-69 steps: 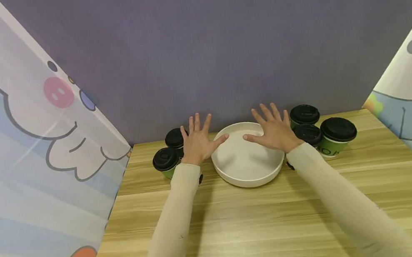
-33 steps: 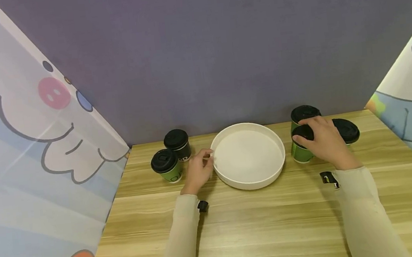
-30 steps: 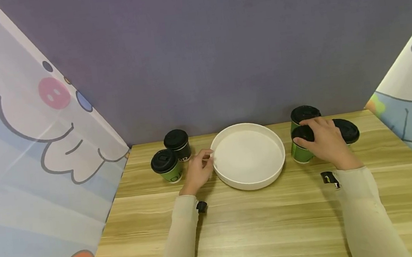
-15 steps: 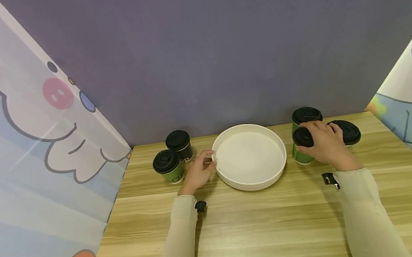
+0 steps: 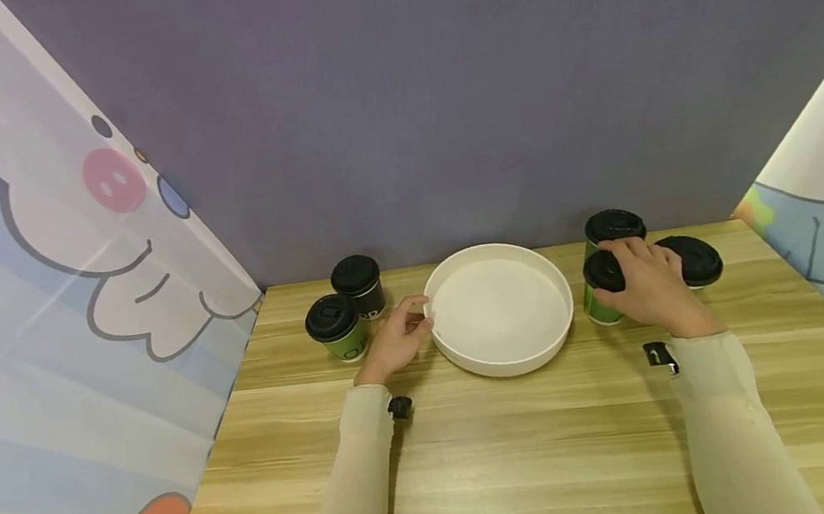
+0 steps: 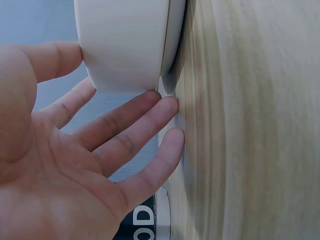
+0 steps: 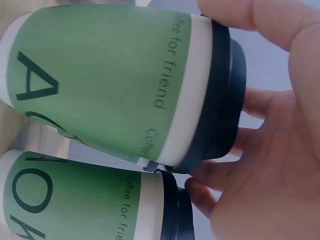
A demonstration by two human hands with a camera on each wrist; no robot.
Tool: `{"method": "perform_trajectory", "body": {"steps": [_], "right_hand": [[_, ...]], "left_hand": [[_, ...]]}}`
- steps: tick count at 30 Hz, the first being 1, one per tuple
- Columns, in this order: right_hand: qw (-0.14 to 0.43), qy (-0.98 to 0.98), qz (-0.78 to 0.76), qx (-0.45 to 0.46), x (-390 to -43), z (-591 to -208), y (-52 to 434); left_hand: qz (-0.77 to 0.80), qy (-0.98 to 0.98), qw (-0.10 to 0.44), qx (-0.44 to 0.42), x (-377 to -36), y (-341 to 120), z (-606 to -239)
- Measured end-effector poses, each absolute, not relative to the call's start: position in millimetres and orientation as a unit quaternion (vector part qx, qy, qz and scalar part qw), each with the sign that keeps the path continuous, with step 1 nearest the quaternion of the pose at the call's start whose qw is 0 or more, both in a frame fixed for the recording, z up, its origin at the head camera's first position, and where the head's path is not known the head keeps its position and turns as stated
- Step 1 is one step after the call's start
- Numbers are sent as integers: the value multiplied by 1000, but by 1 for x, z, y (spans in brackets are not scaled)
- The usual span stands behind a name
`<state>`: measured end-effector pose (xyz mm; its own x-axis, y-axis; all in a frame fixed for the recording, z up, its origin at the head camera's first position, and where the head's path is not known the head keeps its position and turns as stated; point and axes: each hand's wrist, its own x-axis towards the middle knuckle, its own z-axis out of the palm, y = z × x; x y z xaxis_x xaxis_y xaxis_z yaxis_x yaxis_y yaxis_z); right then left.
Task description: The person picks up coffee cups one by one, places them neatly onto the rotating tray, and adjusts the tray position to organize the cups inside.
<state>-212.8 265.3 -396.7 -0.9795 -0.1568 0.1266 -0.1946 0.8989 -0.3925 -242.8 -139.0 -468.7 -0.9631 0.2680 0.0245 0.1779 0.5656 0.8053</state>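
A round white tray (image 5: 502,362) sits at the back middle of the wooden table (image 5: 537,445). My left hand (image 5: 396,341) rests against its left outer wall (image 6: 125,45), fingers (image 6: 125,135) fairly straight and touching the tabletop. My right hand (image 5: 649,289) reaches down from above and grips the black lid (image 7: 220,100) of a green paper cup (image 5: 601,306), which stands just right of the tray. In the right wrist view the fingers (image 7: 235,10) curl round that lid, and the cup's green side (image 7: 110,80) fills the frame.
Two more lidded green cups stand by the held one, one behind (image 5: 614,226) and one to the right (image 5: 693,259); one of them (image 7: 75,205) shows beside the held cup. Left of the tray are a black cup (image 5: 359,284) and a green cup (image 5: 337,328). Cartoon curtains (image 5: 50,328) flank the table.
Both hands were spread flat over the tray; the left drew back to its left wall and the right went onto the green cup's lid. Over the last second they barely move.
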Motion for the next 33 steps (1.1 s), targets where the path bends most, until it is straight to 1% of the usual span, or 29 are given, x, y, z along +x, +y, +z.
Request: {"method": "perform_trajectory", "body": {"steps": [6,18,30,33], "right_hand": [[90,-965,227,98,-213,-398,263],[129,-952,258,100,-207,-387,256],[226,-920,292,133,-202,-381,239],[241,-912,299,147,-201,-381,234]], "left_hand": [[447,885,52,122,-243,-139,-468],[449,884,60,117,-242,-138,-467],[448,884,54,123,-242,-138,-467],[449,883,52,128,-242,-138,-466]]}}
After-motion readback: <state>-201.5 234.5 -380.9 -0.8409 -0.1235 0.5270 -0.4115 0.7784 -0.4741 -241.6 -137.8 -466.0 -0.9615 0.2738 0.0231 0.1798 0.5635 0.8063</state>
